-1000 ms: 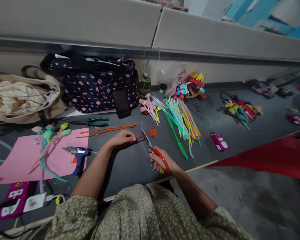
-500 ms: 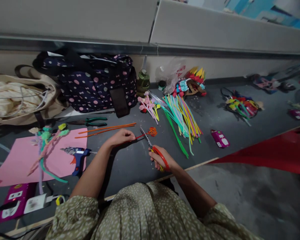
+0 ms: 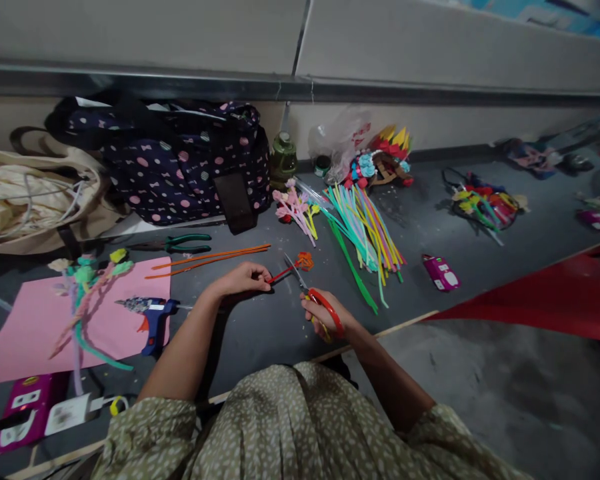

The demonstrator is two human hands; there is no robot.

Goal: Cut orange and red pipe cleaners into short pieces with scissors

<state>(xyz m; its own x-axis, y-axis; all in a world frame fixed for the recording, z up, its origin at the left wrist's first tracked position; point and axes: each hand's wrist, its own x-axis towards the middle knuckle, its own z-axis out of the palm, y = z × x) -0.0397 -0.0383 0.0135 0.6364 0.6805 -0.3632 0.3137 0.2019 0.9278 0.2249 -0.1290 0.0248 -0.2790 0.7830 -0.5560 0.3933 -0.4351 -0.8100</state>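
Item 1: my left hand (image 3: 241, 279), grip pinched on a red stem (image 3: 283, 273), low over the grey bench (image 3: 260, 330). The stem runs right from my fingertips to an orange curl (image 3: 305, 261) at its far end.

Item 2: my right hand (image 3: 325, 317), grip clenched through the red handles of the scissors (image 3: 314, 297). The blades point up and left and meet the stem just short of the curl; whether they are parted I cannot tell.

Item 3: 2 orange stems (image 3: 210, 258), flat on the bench just beyond my left hand.

Item 4: green-handled pliers (image 3: 180, 243), behind the orange stems.

Item 5: pink sheet (image 3: 35, 327), left of my left arm, bearing a finished flower sprig (image 3: 87, 297). A blue glue gun (image 3: 153, 317) stands at the sheet's right edge.

Item 6: fan of coloured stems (image 3: 365, 233), right of the curl, near but apart from it.

Item 7: small pink flowers (image 3: 293, 210), beside the fan's left edge.

Item 8: spotted bag (image 3: 180, 167), against the wall, and a green bottle (image 3: 283, 159) at its right.

Item 9: magenta box (image 3: 443, 272), right of the fan.
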